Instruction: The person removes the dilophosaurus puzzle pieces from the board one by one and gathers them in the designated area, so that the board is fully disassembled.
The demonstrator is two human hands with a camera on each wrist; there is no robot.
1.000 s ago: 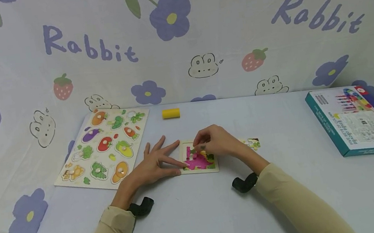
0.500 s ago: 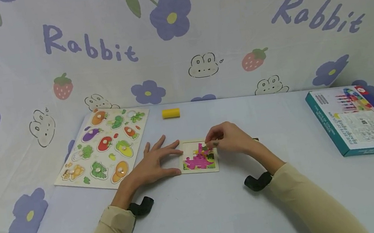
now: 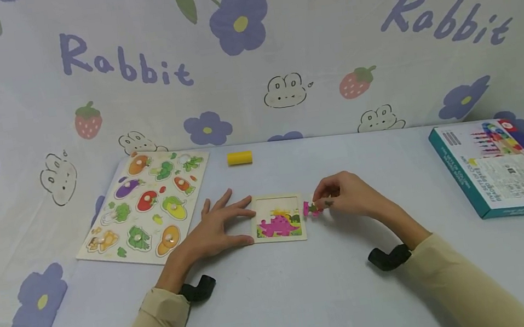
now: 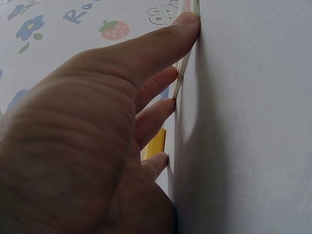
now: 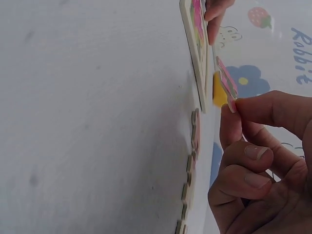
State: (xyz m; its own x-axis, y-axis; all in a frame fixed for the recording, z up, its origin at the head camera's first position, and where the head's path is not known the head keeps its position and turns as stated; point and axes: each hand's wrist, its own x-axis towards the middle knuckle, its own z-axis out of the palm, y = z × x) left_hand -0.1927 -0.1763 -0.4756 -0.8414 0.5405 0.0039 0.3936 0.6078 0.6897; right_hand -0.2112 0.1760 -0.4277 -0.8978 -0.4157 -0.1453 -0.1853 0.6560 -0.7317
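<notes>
Pinching a pink-and-green puzzle piece (image 3: 307, 208) between thumb and fingertip, my right hand (image 3: 349, 196) holds it tilted above the table (image 3: 285, 304), just beyond the right edge of the small wooden tray (image 3: 280, 241) near the middle of the head view. My left hand (image 3: 216, 229) lies with its fingers spread, thumb and fingertips touching the tray's left edge. I'd judge the step in hand to be handling one piece beside a partly filled tray; whether it is going in or coming out, I can't tell from this. Either way, the next move seems to call for a light, secure pinch, with the tray kept steady. Inside the tray, fitted pieces (image 3: 277, 226) make a magenta dinosaur across the lower part, while the upper part shows bare wood. More loose pieces (image 5: 189, 180) lie on the table, at the bottom centre of the right wrist view. Left of centre in the head view, a board (image 3: 147, 182) holds vegetable pieces (image 3: 146, 202); at the right, a printed box (image 3: 507, 175) lies flat, its contents hidden, and a yellow cylinder (image 3: 240, 158) rests above the tray in the frame
</notes>
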